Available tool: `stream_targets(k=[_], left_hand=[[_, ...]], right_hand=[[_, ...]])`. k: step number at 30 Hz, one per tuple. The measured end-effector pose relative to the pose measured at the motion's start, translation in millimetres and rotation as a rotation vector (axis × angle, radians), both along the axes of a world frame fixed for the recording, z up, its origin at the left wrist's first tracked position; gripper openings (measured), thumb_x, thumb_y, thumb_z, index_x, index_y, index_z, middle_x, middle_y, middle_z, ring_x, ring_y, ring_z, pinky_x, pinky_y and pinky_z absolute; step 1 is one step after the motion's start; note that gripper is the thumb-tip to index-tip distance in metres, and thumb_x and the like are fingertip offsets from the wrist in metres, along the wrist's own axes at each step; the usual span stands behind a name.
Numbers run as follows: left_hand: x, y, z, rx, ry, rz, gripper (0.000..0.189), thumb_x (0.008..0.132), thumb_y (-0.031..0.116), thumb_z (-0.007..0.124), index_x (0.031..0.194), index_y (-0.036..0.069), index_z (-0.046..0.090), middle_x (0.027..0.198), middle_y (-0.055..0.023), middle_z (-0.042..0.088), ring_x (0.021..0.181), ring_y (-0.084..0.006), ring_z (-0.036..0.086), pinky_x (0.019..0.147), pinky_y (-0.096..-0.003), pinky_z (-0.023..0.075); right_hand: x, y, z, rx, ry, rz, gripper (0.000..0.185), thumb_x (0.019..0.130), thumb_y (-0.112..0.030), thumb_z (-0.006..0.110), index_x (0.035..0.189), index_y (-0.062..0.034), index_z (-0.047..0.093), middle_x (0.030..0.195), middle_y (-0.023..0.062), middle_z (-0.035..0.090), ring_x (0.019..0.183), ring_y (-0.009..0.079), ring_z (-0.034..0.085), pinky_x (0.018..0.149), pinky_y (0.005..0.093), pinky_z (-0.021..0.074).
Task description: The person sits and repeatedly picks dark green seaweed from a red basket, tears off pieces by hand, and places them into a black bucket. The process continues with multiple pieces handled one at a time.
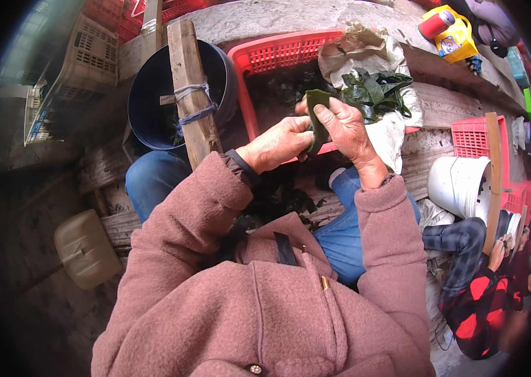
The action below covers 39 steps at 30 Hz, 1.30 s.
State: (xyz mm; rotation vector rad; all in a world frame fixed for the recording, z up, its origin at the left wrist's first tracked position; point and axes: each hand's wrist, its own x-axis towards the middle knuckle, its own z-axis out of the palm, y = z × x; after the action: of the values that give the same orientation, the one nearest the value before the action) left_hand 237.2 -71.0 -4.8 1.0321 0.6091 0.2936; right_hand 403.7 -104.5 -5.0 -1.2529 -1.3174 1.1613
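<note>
A dark green strip of seaweed, probably kelp point(318, 101), is held folded in front of me between both hands. My left hand point(278, 142) grips its lower part, with the fingertips partly hidden. From the other side, my right hand point(346, 128) pinches it with the thumb pressed flat on the face. Below and beyond them lies a red plastic basket point(289, 52) with dark wet seaweed point(289, 85) inside. A whitish woven sack point(388, 52) drapes over its right side and bears a heap of green strips point(376, 92).
Left of the basket stands a dark blue bucket point(140, 99), with a wooden post point(187, 61) tied with cloth strips across it. Plastic crates point(93, 52) and a dustpan point(87, 249) are at left. To the right are a white bucket point(456, 184) and seated people point(477, 301).
</note>
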Motion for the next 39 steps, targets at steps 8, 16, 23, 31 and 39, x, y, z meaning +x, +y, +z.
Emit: stream_targets(k=[8,16,23,31,39], left_hand=[[-7,7,6,1.165,0.505,0.212,0.024,0.07,0.001,0.06,0.094,-0.003,0.061,0.105,-0.0163,0.061,0.084,-0.0365,0.061,0.074,-0.0384,0.0516],[-9,2,-14,0.872,0.468,0.291,0.019,0.076,0.007,0.063,0.093,-0.001,0.061,0.08,-0.0205,0.065,0.079,-0.037,0.064,0.071,-0.0386,0.0518],[-9,10,-26,0.185,0.349,0.307,0.014,0.085,0.008,0.06,0.093,-0.003,0.058,0.083,-0.0039,0.06,0.07,-0.0116,0.061,0.061,-0.0241,0.0528],[1,3,-27,0.101,0.423,0.278,0.017,0.085,0.006,0.057,0.101,0.001,0.056,0.092,-0.0044,0.06,0.082,-0.0138,0.061,0.07,-0.027,0.0517],[-7,2,-23,-0.003,0.245,0.29,0.016,0.086,0.006,0.057,0.102,0.001,0.057,0.091,-0.0019,0.06,0.079,-0.0097,0.059,0.067,-0.024,0.0513]], right_hand=[[0,4,-18,-0.132,-0.068,-0.057,0.024,0.094,-0.02,0.052,0.081,-0.0007,0.057,0.069,-0.0002,0.052,0.066,0.008,0.044,0.058,0.0278,0.0397],[-2,1,-13,-0.365,-0.015,0.002,0.035,0.091,-0.033,0.06,0.074,-0.0024,0.056,0.067,-0.0043,0.049,0.061,0.0056,0.042,0.052,0.0252,0.0371],[-8,-1,-14,-0.455,0.236,0.06,0.015,0.081,-0.009,0.065,0.092,0.0011,0.066,0.068,0.0035,0.062,0.051,0.0069,0.054,0.042,0.0223,0.0408],[-15,-4,-32,-0.335,0.24,-0.178,0.015,0.078,-0.001,0.061,0.092,0.0029,0.066,0.074,0.0024,0.063,0.059,0.0086,0.057,0.051,0.0214,0.0464],[0,-1,-24,-0.545,0.633,0.003,0.024,0.08,-0.001,0.056,0.104,0.002,0.057,0.072,-0.0004,0.057,0.045,0.0033,0.04,0.041,0.0182,0.0319]])
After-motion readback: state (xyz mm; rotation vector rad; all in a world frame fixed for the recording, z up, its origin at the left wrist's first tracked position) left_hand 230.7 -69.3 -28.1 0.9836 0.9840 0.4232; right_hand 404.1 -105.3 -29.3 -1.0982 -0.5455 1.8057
